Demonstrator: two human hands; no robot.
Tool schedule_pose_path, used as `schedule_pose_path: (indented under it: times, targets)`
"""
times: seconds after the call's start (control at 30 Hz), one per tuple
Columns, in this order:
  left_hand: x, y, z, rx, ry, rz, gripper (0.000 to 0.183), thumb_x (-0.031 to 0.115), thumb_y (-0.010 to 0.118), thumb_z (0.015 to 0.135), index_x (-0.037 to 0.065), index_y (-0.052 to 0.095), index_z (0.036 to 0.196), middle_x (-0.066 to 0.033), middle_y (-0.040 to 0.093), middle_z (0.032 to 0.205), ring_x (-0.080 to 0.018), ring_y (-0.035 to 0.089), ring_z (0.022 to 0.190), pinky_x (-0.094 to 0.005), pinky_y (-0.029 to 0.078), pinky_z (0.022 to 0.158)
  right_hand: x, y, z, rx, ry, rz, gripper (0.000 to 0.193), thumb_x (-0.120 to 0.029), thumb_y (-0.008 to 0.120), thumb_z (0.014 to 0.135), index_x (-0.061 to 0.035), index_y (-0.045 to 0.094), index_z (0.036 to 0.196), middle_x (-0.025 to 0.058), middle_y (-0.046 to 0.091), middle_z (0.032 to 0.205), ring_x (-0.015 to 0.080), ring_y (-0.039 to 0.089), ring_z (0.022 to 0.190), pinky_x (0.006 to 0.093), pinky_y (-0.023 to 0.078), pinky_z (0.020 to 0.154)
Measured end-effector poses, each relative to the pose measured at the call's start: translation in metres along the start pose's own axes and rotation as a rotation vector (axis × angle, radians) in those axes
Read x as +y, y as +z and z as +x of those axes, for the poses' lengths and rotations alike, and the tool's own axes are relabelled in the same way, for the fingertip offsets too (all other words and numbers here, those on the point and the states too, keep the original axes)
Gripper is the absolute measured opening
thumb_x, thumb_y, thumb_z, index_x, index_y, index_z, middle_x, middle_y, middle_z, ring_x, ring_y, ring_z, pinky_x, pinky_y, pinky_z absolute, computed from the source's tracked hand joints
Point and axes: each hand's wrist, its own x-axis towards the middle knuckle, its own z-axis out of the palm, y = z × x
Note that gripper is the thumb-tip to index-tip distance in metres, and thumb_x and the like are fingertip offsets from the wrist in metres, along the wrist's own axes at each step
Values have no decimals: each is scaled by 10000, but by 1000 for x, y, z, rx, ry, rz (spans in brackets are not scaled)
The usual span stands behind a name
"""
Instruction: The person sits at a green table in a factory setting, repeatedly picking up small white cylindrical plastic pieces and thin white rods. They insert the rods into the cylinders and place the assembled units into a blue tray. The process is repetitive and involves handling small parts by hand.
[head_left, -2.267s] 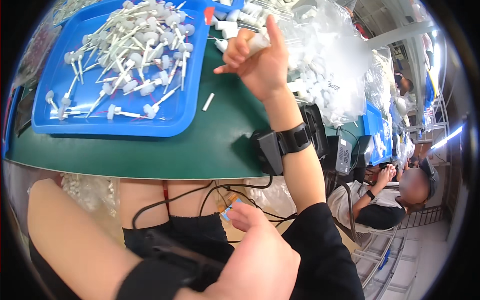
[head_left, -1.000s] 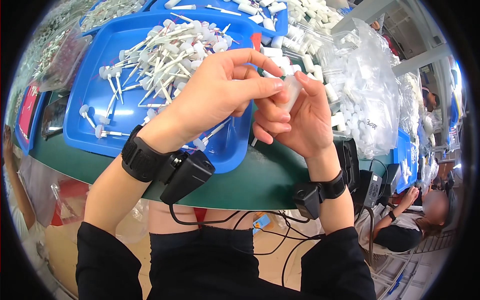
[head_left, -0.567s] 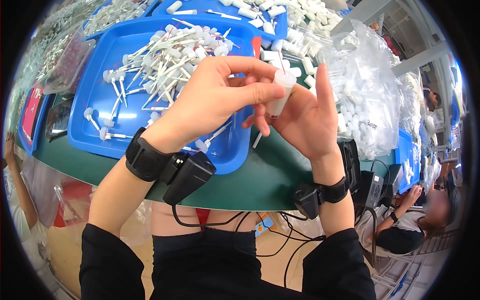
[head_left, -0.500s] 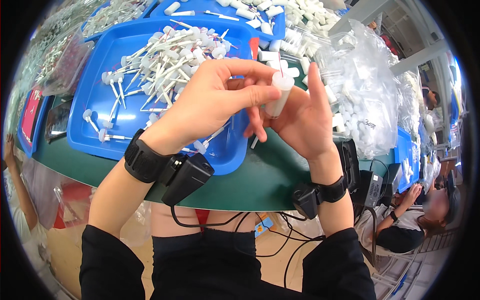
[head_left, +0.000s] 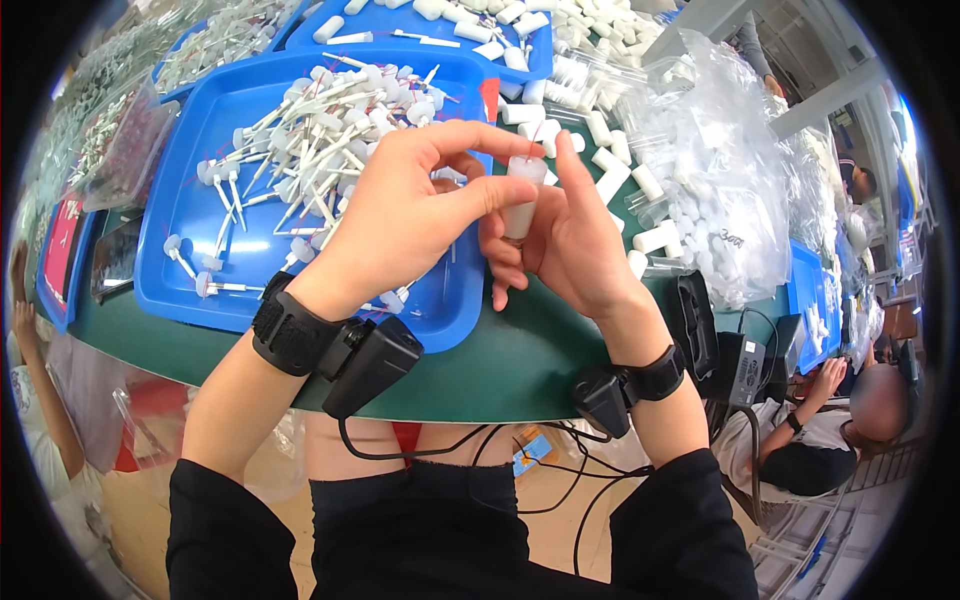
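Note:
A small translucent tube with a white cap (head_left: 520, 205) stands nearly upright between my two hands over the near right edge of the tray. My left hand (head_left: 415, 205) has its index finger and thumb closed at the tube's top. Around the tube's lower part curl the fingers of my right hand (head_left: 580, 245), its thumb pointing up beside the cap. A thin red wire seems to show at the cap. Beneath my left hand, a blue tray (head_left: 185, 290) holds a pile of white sticks with round translucent caps and red wires (head_left: 325, 125).
Loose white cylinders (head_left: 650, 180) and clear tubes lie right of the tray. A clear plastic bag (head_left: 735, 200) of white parts sits farther right. Black devices (head_left: 375, 365) strapped to my wrists trail cables. A co-worker (head_left: 800, 450) sits at the far right.
Both hands and the tube have moved slightly left. My right fingers have drawn in closer around the tube, and its thumb has come nearer the cap.

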Motion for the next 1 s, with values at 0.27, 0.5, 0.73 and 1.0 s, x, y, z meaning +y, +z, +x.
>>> schedule_pose_path:
  times: [0.27,0.5,0.73,1.0]
  targets:
    - [-4,7,1,-26,108,-25,231,50,603,787,-39,608,1000,-69,594,714,-117,591,600,-238,516,521,3,4,-2,73,-35,-9,564,-571,345,852,-34,510,796,33,441,677,145,412,558,302,428,479]
    - [-7,4,1,-43,116,93,241,18,549,818,-31,584,1051,-75,594,893,-120,588,684,-242,501,640,3,-6,-1,-74,-55,-118,767,-692,149,832,-22,522,846,47,465,702,147,415,554,297,437,493]
    - [-1,-1,-2,-26,113,-73,272,77,487,895,-9,518,1151,-96,597,1015,-145,570,896,-270,452,822,-3,-7,4,-25,-148,-64,864,-732,96,807,-10,518,1029,52,485,696,130,410,503,287,439,482]
    - [59,-24,-111,529,644,195,357,166,470,920,-60,439,1195,-199,542,1098,-253,546,998,-320,425,881,-1,-50,14,512,-555,-289,487,-441,301,944,-14,504,1062,-10,431,623,46,293,460,209,270,438]
